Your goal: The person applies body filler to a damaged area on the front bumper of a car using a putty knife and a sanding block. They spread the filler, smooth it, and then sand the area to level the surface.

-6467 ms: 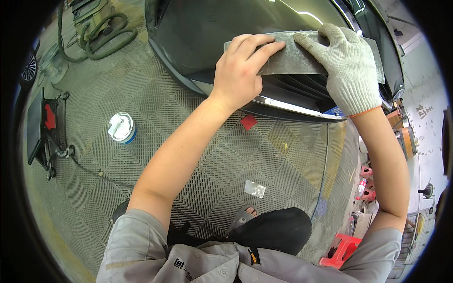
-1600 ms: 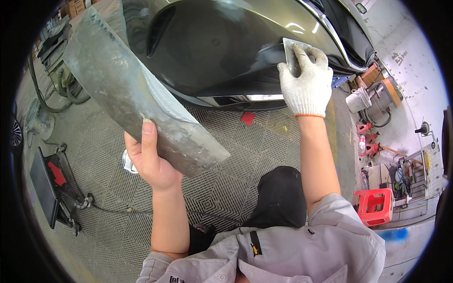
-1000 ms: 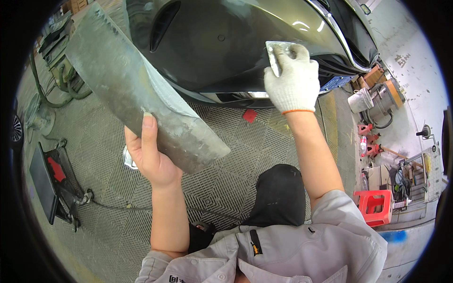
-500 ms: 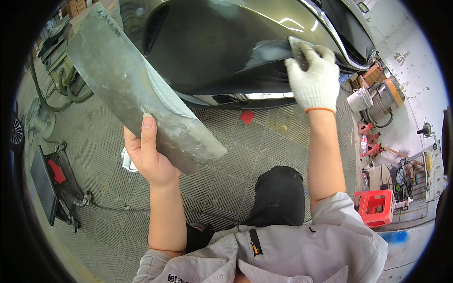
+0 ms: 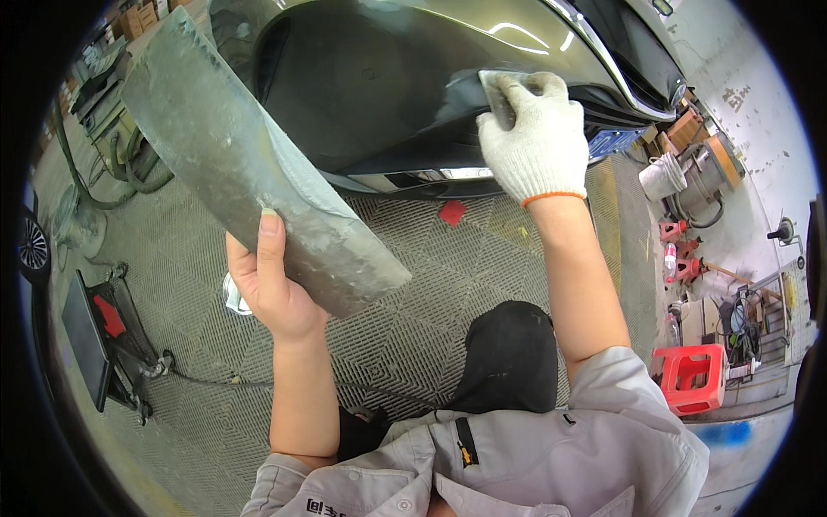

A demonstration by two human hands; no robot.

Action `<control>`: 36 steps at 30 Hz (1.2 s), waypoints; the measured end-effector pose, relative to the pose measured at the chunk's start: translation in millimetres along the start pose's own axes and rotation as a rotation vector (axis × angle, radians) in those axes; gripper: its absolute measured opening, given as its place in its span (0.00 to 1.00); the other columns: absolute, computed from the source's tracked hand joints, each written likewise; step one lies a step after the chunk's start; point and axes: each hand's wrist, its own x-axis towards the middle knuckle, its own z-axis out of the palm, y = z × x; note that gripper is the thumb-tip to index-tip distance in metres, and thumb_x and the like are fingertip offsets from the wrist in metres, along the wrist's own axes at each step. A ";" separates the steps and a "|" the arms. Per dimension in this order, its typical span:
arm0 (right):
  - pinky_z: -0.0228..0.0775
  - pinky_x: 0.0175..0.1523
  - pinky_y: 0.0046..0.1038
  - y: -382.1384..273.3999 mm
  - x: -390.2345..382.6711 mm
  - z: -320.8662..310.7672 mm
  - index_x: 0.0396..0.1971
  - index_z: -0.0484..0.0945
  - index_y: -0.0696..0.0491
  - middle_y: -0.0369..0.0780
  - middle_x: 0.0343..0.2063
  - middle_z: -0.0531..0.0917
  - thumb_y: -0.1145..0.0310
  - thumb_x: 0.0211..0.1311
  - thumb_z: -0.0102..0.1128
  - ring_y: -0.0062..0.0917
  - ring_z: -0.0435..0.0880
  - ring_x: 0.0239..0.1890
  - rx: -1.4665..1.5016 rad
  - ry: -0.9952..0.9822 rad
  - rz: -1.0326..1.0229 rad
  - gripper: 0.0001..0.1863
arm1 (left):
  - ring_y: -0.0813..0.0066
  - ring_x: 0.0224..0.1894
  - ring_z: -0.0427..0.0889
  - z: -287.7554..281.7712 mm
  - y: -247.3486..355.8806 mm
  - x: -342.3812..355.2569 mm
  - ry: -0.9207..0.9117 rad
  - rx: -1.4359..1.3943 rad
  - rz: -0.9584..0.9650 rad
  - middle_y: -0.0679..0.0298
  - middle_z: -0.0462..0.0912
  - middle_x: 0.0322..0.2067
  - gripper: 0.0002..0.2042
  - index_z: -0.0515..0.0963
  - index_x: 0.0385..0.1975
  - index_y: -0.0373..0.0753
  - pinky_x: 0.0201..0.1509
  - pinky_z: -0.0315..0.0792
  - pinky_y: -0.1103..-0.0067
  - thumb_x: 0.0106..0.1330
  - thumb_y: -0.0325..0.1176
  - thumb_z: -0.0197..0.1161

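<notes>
Seen from above, a person crouches on a grated floor (image 5: 482,284) in front of a dark, glossy car body panel (image 5: 379,95). The bare left hand (image 5: 271,289) is closed around the lower edge of a long, dull grey sheet (image 5: 250,164) — thumb on the near face, fingers hidden behind — and holds it up and away from the car, slanting from upper left down to lower right. The right hand (image 5: 536,138), in a white knit glove with an orange cuff, presses flat against the panel's upper right, fingers curled over a small grey pad (image 5: 498,86) that touches the paint. The two hands are well apart, with bare panel between them. Below the panel's chrome lower edge lies a small red piece (image 5: 451,212). To the right, a red stool (image 5: 693,377) and a white bucket (image 5: 662,177) crowd the floor; to the left lies a black creeper board (image 5: 90,332).
</notes>
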 end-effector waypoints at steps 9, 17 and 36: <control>0.67 0.83 0.46 11.6 -90.7 -13.6 0.71 0.85 0.52 0.49 0.73 0.79 0.50 0.61 0.83 0.45 0.75 0.78 1.349 -0.694 -0.532 0.40 | 0.72 0.55 0.87 17.6 -3.8 -7.3 0.002 0.045 -0.023 0.61 0.87 0.56 0.17 0.79 0.67 0.34 0.61 0.82 0.72 0.87 0.36 0.60; 0.76 0.75 0.36 19.9 -107.6 94.2 0.68 0.70 0.54 0.43 0.64 0.75 0.83 0.57 0.79 0.30 0.79 0.65 1.520 -0.213 0.420 0.39 | 0.68 0.56 0.87 22.5 13.0 -4.6 0.147 0.173 -0.007 0.59 0.86 0.56 0.19 0.77 0.66 0.35 0.61 0.81 0.70 0.86 0.40 0.61; 0.77 0.74 0.37 -47.9 -74.5 157.7 0.61 0.72 0.58 0.44 0.66 0.66 0.76 0.59 0.85 0.32 0.76 0.65 1.665 0.260 0.556 0.34 | 0.69 0.56 0.85 22.1 23.6 -7.6 0.172 0.303 0.032 0.58 0.85 0.56 0.21 0.75 0.69 0.31 0.63 0.78 0.71 0.85 0.39 0.59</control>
